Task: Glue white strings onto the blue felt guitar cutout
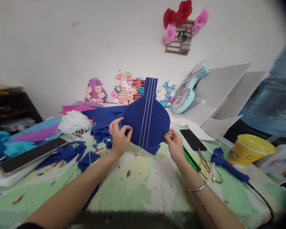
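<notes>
A dark blue lute-shaped craft piece (154, 117) with white strings running along its neck and body is held upright above the table. My left hand (120, 136) pinches its lower left edge between thumb and fingers. At the lower right edge, my right hand (175, 143) grips it with the thumb in front and the fingers partly hidden behind. Below the piece lies a blue scrap (153, 149). Close to my right forearm are a green box cutter (191, 159) and gold-handled scissors (208, 167).
Blue fabric (102, 116), a white yarn heap (75, 123) and a phone (33, 156) are on the left. A black phone (193, 139), blue glue gun (228, 163) with cord and yellow tub (251, 149) stand right. Finished crafts, including a light blue lute (187, 95), lean at the wall.
</notes>
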### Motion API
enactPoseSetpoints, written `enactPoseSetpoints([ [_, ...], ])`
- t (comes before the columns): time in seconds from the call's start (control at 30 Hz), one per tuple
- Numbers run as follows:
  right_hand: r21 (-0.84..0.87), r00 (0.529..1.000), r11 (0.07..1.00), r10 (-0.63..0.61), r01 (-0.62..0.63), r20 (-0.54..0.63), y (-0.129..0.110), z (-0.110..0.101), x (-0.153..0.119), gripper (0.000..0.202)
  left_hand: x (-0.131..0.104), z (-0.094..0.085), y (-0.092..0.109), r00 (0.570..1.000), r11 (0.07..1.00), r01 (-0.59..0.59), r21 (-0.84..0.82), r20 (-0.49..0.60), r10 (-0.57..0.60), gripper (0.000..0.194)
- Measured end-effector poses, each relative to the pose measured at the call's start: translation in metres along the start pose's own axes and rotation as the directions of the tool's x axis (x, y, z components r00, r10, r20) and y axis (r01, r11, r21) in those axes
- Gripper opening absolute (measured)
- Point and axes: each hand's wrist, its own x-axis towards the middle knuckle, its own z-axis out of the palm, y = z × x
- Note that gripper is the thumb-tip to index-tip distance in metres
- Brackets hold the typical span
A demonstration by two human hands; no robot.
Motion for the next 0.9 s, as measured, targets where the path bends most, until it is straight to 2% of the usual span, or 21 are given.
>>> enactPoseSetpoints([
  [0.33,-0.009,1.0,1.0,0.012,-0.012,0.008,0.004,0.002,-0.001,0.037,-0.002,0.004,-0.004,0.998,0.999,0.038,0.002,0.041,-0.038,0.008],
  [0.5,-0.027,1.0,1.0,-0.002,0.001,-0.031,0.007,0.0,0.001,0.034,0.0,0.003,-0.002,0.997,0.996,0.082,-0.02,0.005,-0.082,0.006],
  [0.67,-0.028,0.999,1.0,0.0,-0.001,-0.047,0.008,-0.003,0.002,0.032,0.008,-0.003,-0.004,0.996,0.986,0.056,-0.155,-0.054,-0.065,0.006],
  [0.77,-0.03,0.998,1.0,0.003,-0.005,-0.06,0.008,-0.004,0.004,0.033,0.012,-0.005,-0.008,0.982,0.949,0.17,-0.267,-0.034,-0.185,0.004],
  [0.9,-0.026,0.996,1.0,0.003,-0.006,-0.092,0.01,-0.008,0.008,0.034,0.018,-0.004,-0.019,0.926,0.836,0.347,-0.424,0.013,-0.378,0.009],
])
